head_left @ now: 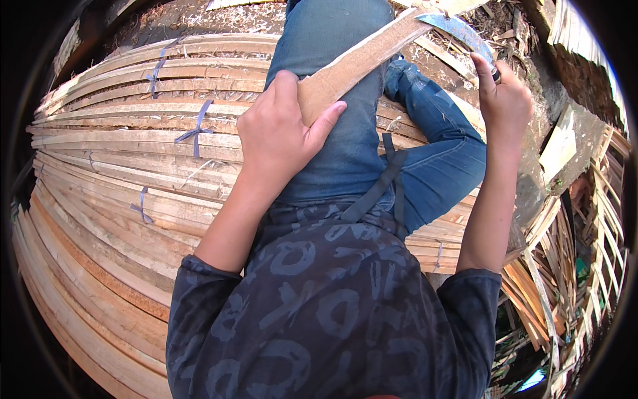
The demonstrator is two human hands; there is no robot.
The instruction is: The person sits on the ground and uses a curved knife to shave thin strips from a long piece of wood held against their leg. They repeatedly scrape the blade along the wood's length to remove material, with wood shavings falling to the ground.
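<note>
**Board (362,65) and knife (465,34), hands apart**

The left hand (276,130) clamps the board's near end over the leg (325,46), which probably braces it; the right hand (506,98) is closed on the knife, blade at the far end.

left hand (279,130) was closed in a grip, back showing, thumb angled out right | left forearm (232,213) slanted up-right | right hand (510,96) was curled in a fist, thumb extended upward | right forearm (490,206) ran nearly straight ahead | hands were well apart
</note>
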